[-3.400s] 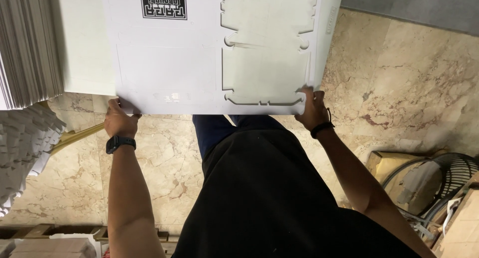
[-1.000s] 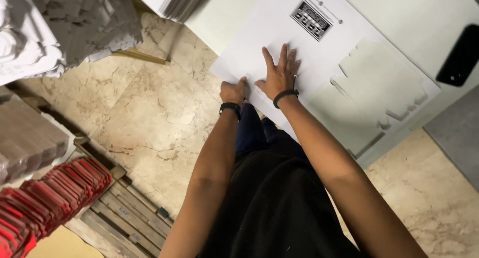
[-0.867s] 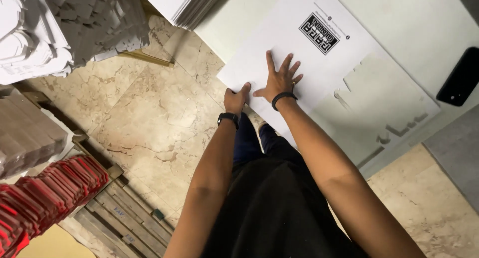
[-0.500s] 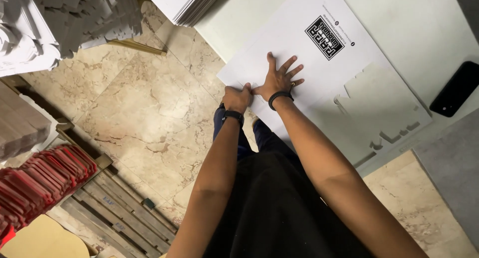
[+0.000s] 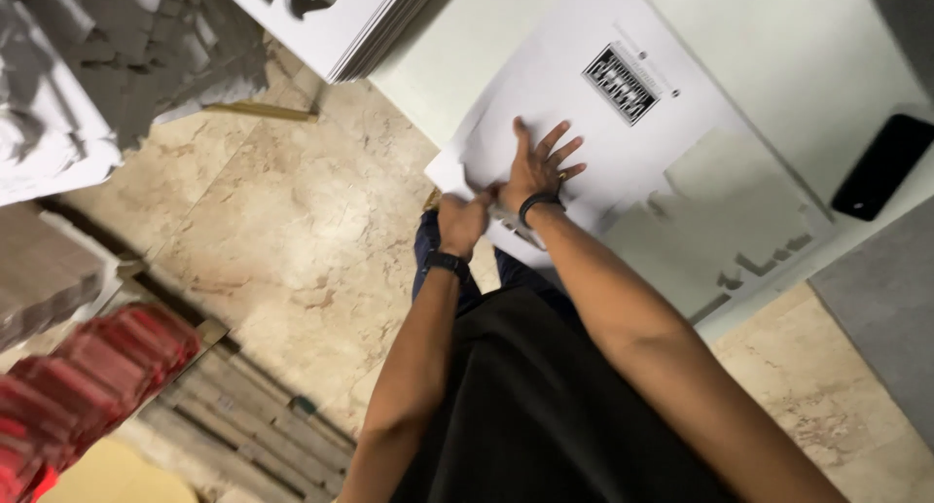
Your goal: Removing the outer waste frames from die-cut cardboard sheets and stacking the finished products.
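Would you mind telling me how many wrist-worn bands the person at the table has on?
2: a dark watch on the left wrist by the table edge, and a thin black band on the right wrist, whose hand presses flat on the white die-cut sheet.

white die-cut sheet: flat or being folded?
Mostly flat on the table; right hand presses the sheet down, left hand bends up its near corner.

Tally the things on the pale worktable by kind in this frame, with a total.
Flat white die-cut cardboard sheet under both hands: 1
Stack of white cardboard sheets at the table's far corner: 1
Black rectangular phone near the table edge: 1
Total: 3
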